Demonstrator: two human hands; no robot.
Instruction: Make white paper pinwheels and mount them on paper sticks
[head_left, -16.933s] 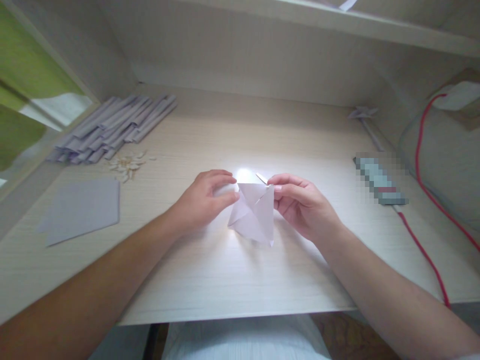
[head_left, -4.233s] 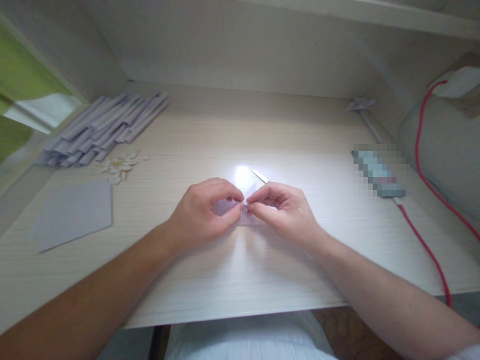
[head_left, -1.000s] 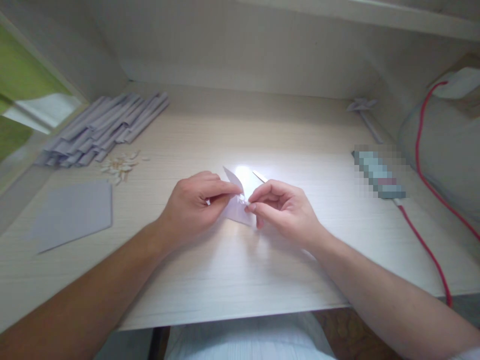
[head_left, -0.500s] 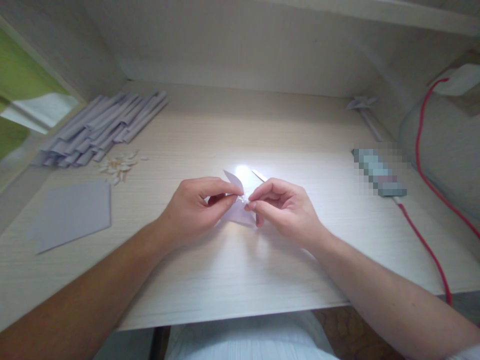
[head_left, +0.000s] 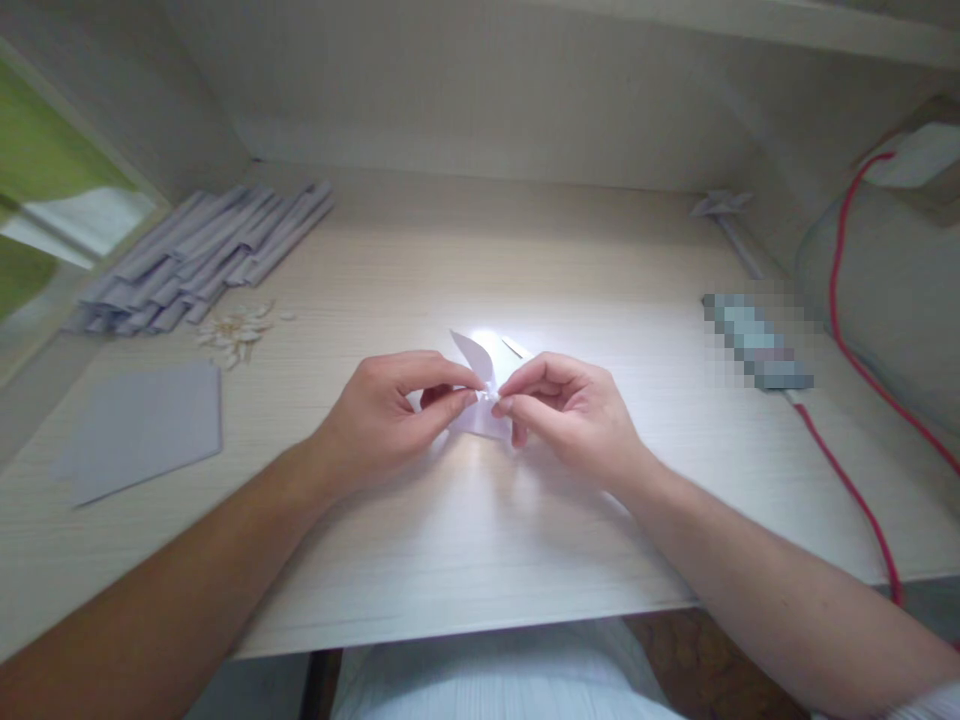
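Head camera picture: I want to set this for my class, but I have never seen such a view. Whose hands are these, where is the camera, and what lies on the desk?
The camera sits on a person's head, looking down at their own bare hands. The left hand and right hand pinch a small folded white paper between their fingertips, just above the pale wooden desk. To the left lie a flat grey sheet, a pile of rolled grey paper tubes and some small pale scraps. To the right runs a red cable.
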